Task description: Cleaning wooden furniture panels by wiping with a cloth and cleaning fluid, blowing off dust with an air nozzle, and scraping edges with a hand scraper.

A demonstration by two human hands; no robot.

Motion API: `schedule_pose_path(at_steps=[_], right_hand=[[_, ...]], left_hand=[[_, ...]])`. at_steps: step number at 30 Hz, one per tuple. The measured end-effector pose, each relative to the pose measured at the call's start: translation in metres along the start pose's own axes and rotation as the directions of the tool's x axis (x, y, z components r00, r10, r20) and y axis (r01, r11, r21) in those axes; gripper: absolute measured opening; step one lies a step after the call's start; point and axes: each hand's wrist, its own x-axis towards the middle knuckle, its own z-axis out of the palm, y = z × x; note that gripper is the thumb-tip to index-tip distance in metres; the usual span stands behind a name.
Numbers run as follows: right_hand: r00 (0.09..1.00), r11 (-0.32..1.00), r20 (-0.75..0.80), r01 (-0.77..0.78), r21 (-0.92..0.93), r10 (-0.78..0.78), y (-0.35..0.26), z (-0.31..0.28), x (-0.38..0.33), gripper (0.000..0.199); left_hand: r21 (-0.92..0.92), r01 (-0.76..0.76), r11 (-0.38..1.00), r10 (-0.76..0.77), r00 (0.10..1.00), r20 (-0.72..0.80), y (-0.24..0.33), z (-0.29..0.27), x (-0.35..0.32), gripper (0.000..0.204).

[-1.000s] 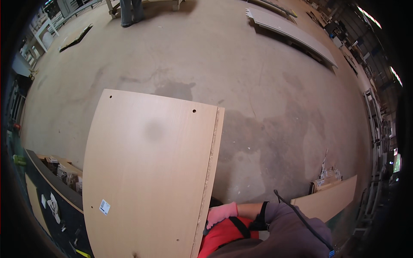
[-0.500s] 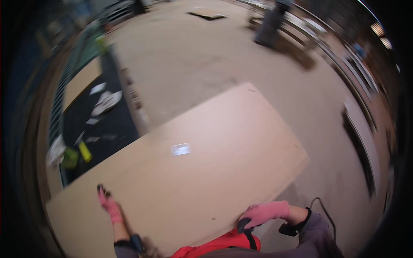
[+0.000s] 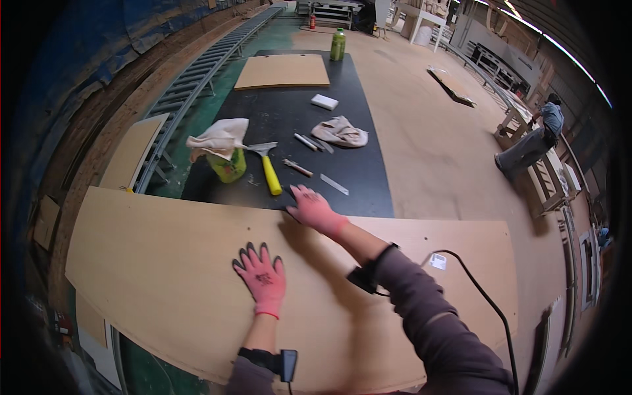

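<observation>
A large light wood panel [image 3: 158,263] lies before me, overlapping the near end of a black-topped table [image 3: 283,122]. My left hand [image 3: 262,280], in a pink glove with dark fingertips, rests flat on the panel, fingers spread. My right hand [image 3: 316,212], gloved alike, is at the panel's far edge with nothing visible in it; its fingers are apart. Just beyond it lie a scraper [image 3: 270,174] with a yellow handle, a flat metal strip [image 3: 334,184] and a small brush-like tool [image 3: 297,168].
On the black table are a cloth over a green container [image 3: 228,168], a crumpled cloth [image 3: 340,131], a white block [image 3: 324,102], a smaller board [image 3: 283,71] and a green bottle [image 3: 338,45]. A roller conveyor [image 3: 210,62] runs along the left. A person [image 3: 536,135] stands at right.
The panel has turned and now lies crosswise against the table. My right hand has moved from the panel's near edge to its far edge; my left is now flat on the panel.
</observation>
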Motion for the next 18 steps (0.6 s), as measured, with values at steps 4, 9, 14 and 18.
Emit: schedule_pose_path(at_steps=[4, 9, 14, 18], right_hand=[[0.976, 0.969, -0.002, -0.218, -0.115, 0.219, -0.048, 0.064, 0.108, 0.048], [0.942, 0.906, -0.050, -0.334, -0.259, 0.333, -0.008, 0.094, 0.157, 0.048], [0.931, 0.922, -0.171, -0.348, -0.167, 0.321, -0.029, 0.028, 0.127, 0.054], [0.800, 0.862, -0.399, -0.269, 0.430, 0.449, 0.018, -0.043, 0.044, 0.055]], left_hand=[[0.006, 0.031, 0.999, -0.031, 0.999, 0.023, -0.013, 0.004, 0.002, 0.050], [-0.024, -0.015, 1.000, 0.017, 0.996, 0.083, 0.001, -0.005, 0.008, 0.050], [-0.027, -0.014, 1.000, 0.015, 0.999, 0.046, -0.007, 0.002, 0.012, 0.051], [0.011, 0.048, 0.999, -0.049, 0.998, 0.026, 0.004, 0.007, 0.011, 0.050]])
